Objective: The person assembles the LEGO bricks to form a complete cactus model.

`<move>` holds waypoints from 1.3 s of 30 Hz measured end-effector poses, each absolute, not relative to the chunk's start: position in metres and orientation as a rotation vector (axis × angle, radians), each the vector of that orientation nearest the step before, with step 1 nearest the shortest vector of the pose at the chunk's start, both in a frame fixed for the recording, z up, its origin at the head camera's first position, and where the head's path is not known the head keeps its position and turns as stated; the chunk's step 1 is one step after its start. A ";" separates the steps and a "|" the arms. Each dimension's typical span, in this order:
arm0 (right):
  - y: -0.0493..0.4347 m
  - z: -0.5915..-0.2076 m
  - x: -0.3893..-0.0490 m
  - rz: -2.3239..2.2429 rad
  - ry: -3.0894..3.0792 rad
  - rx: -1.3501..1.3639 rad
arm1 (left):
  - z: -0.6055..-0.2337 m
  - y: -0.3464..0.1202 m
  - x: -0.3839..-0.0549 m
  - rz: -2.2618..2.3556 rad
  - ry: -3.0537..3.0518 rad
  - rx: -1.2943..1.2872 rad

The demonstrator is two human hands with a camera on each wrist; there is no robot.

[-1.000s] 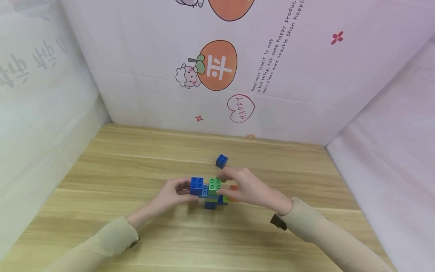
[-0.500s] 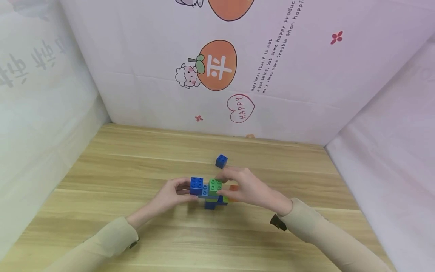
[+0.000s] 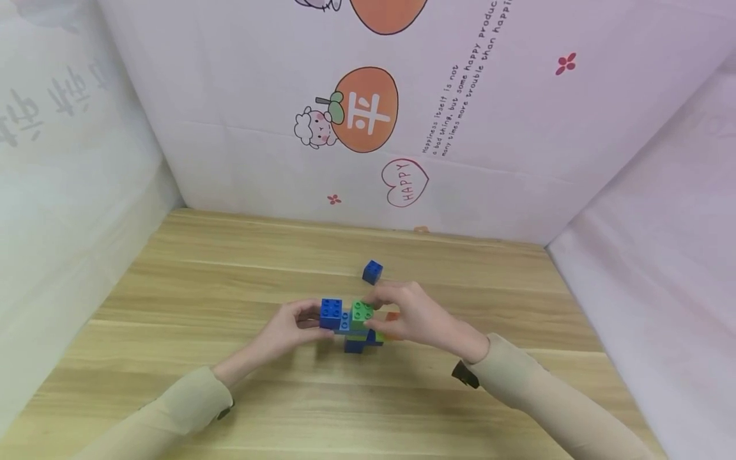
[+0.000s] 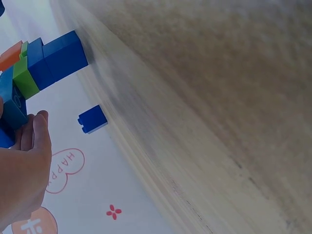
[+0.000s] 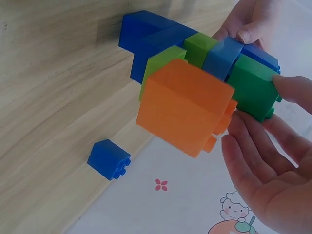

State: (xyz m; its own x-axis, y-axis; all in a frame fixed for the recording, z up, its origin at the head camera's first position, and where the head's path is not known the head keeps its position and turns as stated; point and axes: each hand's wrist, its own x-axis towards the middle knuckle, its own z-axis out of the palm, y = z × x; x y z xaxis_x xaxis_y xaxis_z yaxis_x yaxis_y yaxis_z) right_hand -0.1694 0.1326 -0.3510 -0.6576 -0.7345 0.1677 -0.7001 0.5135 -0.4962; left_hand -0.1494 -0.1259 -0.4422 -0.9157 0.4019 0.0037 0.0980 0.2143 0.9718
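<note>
A stack of toy building blocks stands on the wooden table, with dark blue bricks (image 5: 153, 36) at its foot. Above them come lime green pieces (image 5: 199, 48), an orange brick (image 5: 185, 105) on one side and a lighter blue brick (image 5: 223, 58). On that lighter brick sit a dark blue brick (image 3: 331, 313) at the left and a green brick (image 3: 361, 312) at the right. My left hand (image 3: 290, 329) grips the stack's left end between thumb and fingers. With thumb and fingertips, my right hand (image 3: 416, 313) pinches the green brick; its palm partly hides the orange brick in the head view.
A loose dark blue brick (image 3: 372, 271) lies on the table (image 3: 259, 396) just behind the stack. White printed cloth (image 3: 253, 166) rises along the table's back edge, and more white cloth borders both sides.
The green brick has tilted very slightly under the right fingertips. Otherwise both hands and the stack keep their places; the head view has shifted a little.
</note>
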 end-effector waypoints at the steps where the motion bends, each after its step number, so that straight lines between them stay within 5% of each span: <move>1: 0.132 -0.351 -0.170 -0.827 2.676 -1.259 | -0.442 -0.126 -0.149 1.761 2.242 0.471; 39: 0.131 -0.355 -0.170 -0.849 2.704 -1.227 | -0.442 -0.127 -0.151 1.736 2.279 0.463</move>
